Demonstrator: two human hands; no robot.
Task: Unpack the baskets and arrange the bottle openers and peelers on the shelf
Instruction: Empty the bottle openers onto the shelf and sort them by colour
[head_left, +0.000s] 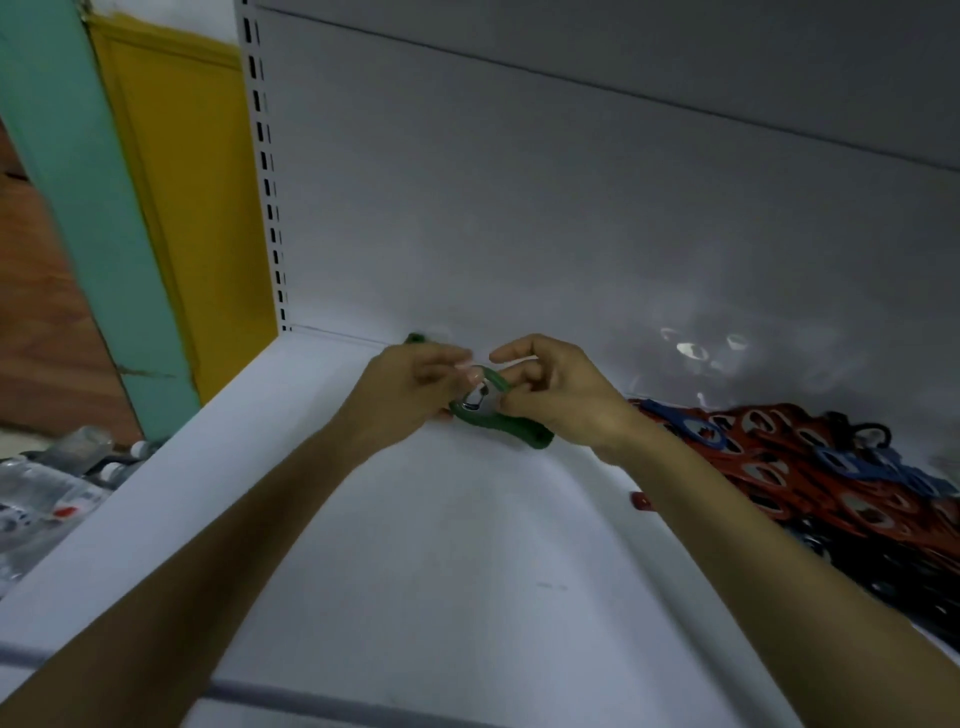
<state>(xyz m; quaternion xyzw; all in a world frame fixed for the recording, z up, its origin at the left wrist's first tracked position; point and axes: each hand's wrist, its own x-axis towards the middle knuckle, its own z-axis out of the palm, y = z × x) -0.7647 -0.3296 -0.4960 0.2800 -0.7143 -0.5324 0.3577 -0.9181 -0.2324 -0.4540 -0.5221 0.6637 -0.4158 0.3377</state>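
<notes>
Fingers (448, 358) of the left hand (408, 397) pinch the looped end of a green bottle opener (511, 428). The right hand (563, 397) grips the same opener beside its metal mouth with curled fingers, the index finger raised. The opener is held low at the back of the white shelf (415, 545), near the rear wall. Another green piece (415, 339) pokes out behind the left hand. A heap of red and blue bottle openers (831, 467) lies on the shelf's right side.

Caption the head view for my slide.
Left hand and right hand grip a green bottle opener at the shelf, left of piled red and blue openers.
</notes>
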